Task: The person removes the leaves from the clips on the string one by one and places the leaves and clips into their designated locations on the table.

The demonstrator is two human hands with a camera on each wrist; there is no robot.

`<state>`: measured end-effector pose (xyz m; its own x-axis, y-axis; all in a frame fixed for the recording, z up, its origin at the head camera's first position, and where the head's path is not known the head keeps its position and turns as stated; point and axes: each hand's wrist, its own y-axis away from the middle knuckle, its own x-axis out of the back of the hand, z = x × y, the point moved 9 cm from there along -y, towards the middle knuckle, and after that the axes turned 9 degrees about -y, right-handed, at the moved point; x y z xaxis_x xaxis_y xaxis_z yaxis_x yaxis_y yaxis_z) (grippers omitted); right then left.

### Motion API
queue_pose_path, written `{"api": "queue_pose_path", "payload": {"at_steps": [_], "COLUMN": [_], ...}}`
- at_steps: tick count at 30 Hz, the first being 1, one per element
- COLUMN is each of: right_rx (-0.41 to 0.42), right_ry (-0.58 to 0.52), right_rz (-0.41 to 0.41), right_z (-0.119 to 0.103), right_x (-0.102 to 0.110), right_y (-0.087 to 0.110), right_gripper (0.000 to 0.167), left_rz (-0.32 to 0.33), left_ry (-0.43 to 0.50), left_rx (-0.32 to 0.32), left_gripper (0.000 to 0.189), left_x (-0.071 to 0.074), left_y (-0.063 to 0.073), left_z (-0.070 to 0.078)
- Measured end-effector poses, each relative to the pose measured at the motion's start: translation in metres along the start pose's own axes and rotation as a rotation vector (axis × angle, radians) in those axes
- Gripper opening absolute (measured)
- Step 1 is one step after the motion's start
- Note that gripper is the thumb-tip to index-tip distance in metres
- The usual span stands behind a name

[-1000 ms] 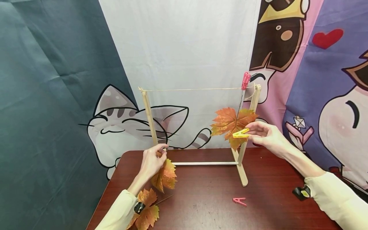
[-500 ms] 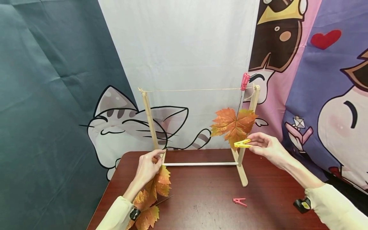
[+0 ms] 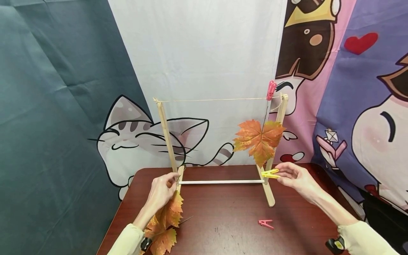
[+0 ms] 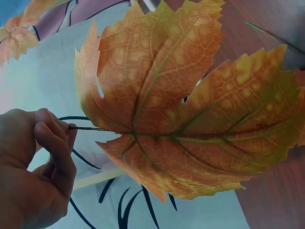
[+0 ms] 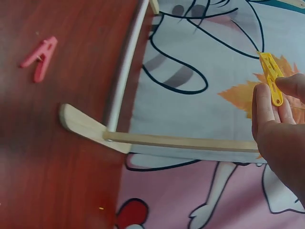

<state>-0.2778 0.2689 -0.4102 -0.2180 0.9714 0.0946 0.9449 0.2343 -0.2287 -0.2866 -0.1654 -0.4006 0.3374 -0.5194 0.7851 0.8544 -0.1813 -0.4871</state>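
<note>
My left hand pinches the thin stem of an orange maple leaf, which hangs below the fingers beside the rack's left post. Another maple leaf lies on the table under it, partly covered by the held leaf and my forearm. In my right hand a yellow clothespin is pinched between thumb and fingers, near the rack's right post. A third maple leaf hangs by its stem from the string, gripped by a pink clothespin at the right end.
The wooden rack has a string across its top and a white rod low between its feet. A second pink clothespin lies on the brown table. Cartoon-printed cloth hangs behind.
My left hand has moved down and slightly left with its leaf, now overlapping the leaf on the table. My right hand has lowered with the yellow clothespin, away from the hanging leaf.
</note>
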Motion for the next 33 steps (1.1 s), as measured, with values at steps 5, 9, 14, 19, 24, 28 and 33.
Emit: {"api": "queue_pose_path", "payload": {"at_steps": [5,9,14,19,24,28,33], "right_rx": [0.001,0.033,0.039,0.013,-0.004,0.022,0.010], "right_ry": [-0.058,-0.132,-0.152,-0.169,-0.197,-0.236,-0.277], "right_rz": [-0.014,-0.039,-0.054,-0.051,-0.041,-0.066,-0.068], "right_z": [0.015,0.021,0.031,0.045,0.056,0.062,0.074], "right_x": [-0.005,-0.010,-0.013,-0.014,-0.014,-0.017,-0.021], "right_y": [0.010,0.015,0.023,0.032,0.041,0.047,0.055], "right_gripper": [0.037,0.036,0.036,0.037,0.035,0.033,0.031], "left_rz": [-0.003,-0.010,-0.004,-0.020,-0.049,-0.052,-0.043], "left_ry": [-0.047,-0.080,-0.126,-0.154,-0.164,-0.186,-0.234], "left_rx": [-0.025,-0.051,-0.090,-0.100,-0.085,-0.090,-0.123], "left_gripper": [0.033,0.033,0.034,0.036,0.036,0.032,0.030], "left_x": [-0.003,-0.007,-0.011,-0.017,-0.023,-0.026,-0.031], "left_y": [0.007,0.011,0.018,0.025,0.030,0.035,0.041], "left_z": [-0.003,-0.004,-0.004,-0.008,-0.014,-0.017,-0.018]}}
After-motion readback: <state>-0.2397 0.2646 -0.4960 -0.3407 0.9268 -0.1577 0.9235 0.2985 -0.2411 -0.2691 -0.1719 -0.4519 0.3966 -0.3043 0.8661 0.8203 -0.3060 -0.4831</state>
